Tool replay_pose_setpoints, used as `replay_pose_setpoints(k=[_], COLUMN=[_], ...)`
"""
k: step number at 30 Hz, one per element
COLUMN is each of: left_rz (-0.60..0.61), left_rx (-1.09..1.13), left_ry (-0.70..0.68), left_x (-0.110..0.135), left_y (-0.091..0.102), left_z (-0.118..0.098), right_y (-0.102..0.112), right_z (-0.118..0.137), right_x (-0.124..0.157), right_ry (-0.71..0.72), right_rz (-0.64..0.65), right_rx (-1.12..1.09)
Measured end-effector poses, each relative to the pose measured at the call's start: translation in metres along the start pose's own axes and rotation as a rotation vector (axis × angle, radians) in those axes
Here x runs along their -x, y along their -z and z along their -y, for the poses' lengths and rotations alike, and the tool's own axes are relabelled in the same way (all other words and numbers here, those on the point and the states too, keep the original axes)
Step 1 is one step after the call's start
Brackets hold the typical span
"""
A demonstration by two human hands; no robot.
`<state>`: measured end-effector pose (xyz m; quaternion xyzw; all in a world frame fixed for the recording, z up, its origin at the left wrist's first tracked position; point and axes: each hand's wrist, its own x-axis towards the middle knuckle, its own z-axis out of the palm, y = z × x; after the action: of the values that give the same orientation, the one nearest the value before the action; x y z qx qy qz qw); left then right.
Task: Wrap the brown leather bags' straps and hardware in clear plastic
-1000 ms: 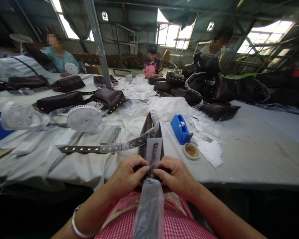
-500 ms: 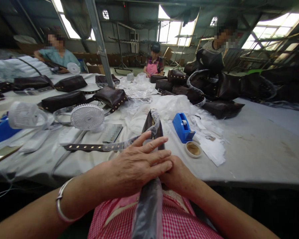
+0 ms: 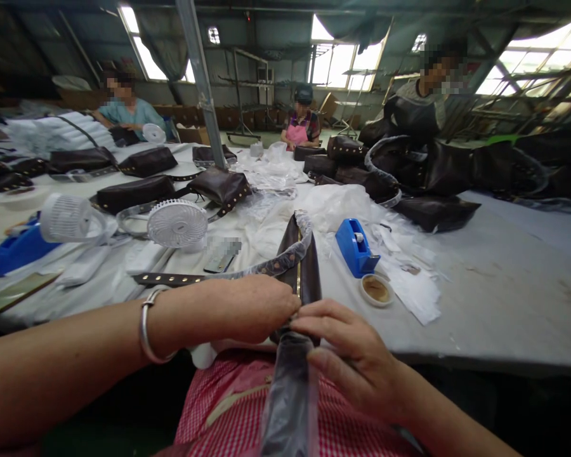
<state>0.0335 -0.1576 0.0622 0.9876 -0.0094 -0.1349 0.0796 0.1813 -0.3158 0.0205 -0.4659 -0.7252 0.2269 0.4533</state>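
Note:
A dark brown leather bag with a gold zipper lies lengthwise at the table edge in front of me. My left hand is closed over its near left side, fingers curled under, and what they hold is hidden. My right hand pinches at the near end, fingers on top and thumb below, where a plastic-wrapped strap joins the bag. That strap hangs down over my checked apron. From the bag's far end a studded strap, partly wrapped in clear plastic, curves left across the table.
A blue tape dispenser and a small round tub stand on the right. White fans, a phone and another blue dispenser are on the left. More bags are piled at the back right; several people work beyond.
My left hand has gone from lying flat across my right hand to curled on the bag's left side. My right hand has come free at the strap joint. The view has shifted slightly.

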Motion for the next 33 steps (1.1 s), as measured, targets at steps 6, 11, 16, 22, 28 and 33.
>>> replay_pose_setpoints(k=[6,11,16,22,28,33], left_rz=[0.052,0.169,0.370,0.372,0.300,0.140], left_rx=[0.155,0.733,1.195,1.438,1.432,1.311], left_ry=[0.066,0.121,0.216,0.320,0.228,0.257], left_x=[-0.003,-0.011,-0.011,-0.006,0.001,0.010], left_y=[0.006,0.007,-0.015,-0.029,-0.010,0.017], left_z=[0.006,0.021,0.032,0.040,0.041,0.034], right_y=[-0.001,-0.006,-0.011,-0.018,-0.021,-0.019], right_z=[0.027,0.020,0.012,-0.017,-0.031,-0.032], right_x=[-0.003,-0.001,0.006,0.006,-0.014,-0.024], right_ry=[0.059,0.098,0.091,-0.105,-0.304,-0.528], right_rz=[0.298,0.286,0.161,-0.242,-0.177,-0.092], right_rx=[-0.055,-0.048,-0.147,-0.038,0.039,-0.234])
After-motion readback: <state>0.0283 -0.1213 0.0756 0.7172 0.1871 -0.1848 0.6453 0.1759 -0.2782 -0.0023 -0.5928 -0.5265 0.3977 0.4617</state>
